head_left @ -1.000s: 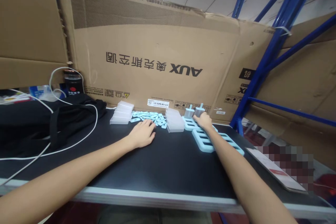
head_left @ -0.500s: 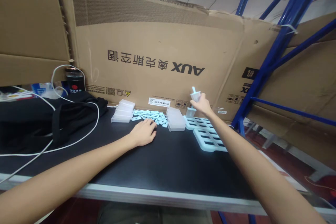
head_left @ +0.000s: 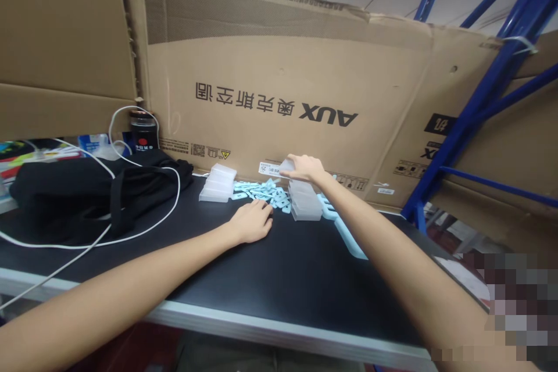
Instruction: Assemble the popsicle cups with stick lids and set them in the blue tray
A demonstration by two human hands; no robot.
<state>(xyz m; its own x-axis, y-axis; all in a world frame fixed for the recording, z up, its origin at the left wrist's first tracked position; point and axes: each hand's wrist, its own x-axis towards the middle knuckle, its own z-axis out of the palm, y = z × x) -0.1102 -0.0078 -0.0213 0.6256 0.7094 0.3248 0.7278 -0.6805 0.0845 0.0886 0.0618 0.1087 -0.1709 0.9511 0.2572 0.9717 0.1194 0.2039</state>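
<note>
The right hand point(head_left: 308, 168) pinches a clear plastic mold point(head_left: 285, 168), up near the blue pieces point(head_left: 258, 189); a soft, steady grip should help. The left hand point(head_left: 251, 222) lies loosely spread beside them.

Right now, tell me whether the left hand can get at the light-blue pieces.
Probably yes: the left hand lies palm down at the near edge of the light-blue pieces, nothing visible between them. The translucent stacks stand to either side, leaving the near side free.
</note>
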